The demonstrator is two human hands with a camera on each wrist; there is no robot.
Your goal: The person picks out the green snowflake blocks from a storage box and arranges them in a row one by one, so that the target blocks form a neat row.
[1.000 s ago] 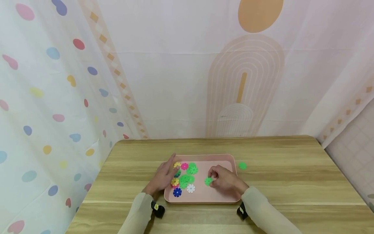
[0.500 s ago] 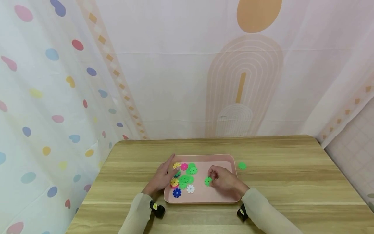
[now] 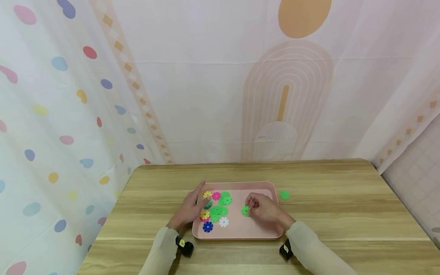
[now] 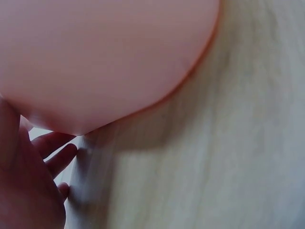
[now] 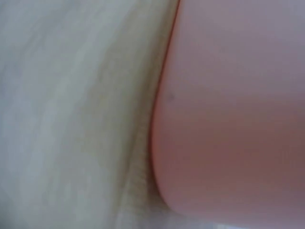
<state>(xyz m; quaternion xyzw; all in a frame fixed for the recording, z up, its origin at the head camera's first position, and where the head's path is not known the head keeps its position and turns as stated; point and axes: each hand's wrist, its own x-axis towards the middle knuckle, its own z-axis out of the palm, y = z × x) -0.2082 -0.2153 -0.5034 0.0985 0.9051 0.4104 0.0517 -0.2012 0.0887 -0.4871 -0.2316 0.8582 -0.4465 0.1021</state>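
My right hand (image 3: 266, 209) pinches a green snowflake disc (image 3: 245, 211), a flat toothed plastic piece, between thumb and fingertips over the right half of a pink tray (image 3: 238, 230). At the tray's left side, my left hand (image 3: 188, 210) holds the wall, thumb reaching inside and fingers along the outside. In the left wrist view, the fingers (image 4: 61, 160) show against the tray's outer edge. Snowflake discs lie in the tray's left half: a green pile (image 3: 216, 211), a blue disc (image 3: 207, 227), a white disc (image 3: 224, 222), a pink disc (image 3: 216, 196) and yellow ones (image 3: 204, 214).
Another green disc (image 3: 284, 194) lies on the wooden table (image 3: 326, 206), just right of the tray. A patterned curtain (image 3: 206, 95) hangs behind the table. The right wrist view shows only the tray's wall (image 5: 228, 119) and the blurred tabletop.
My right hand has shifted very slightly up and right with the green disc, its fingers adjusting on it. The left hand stays on the tray's side.
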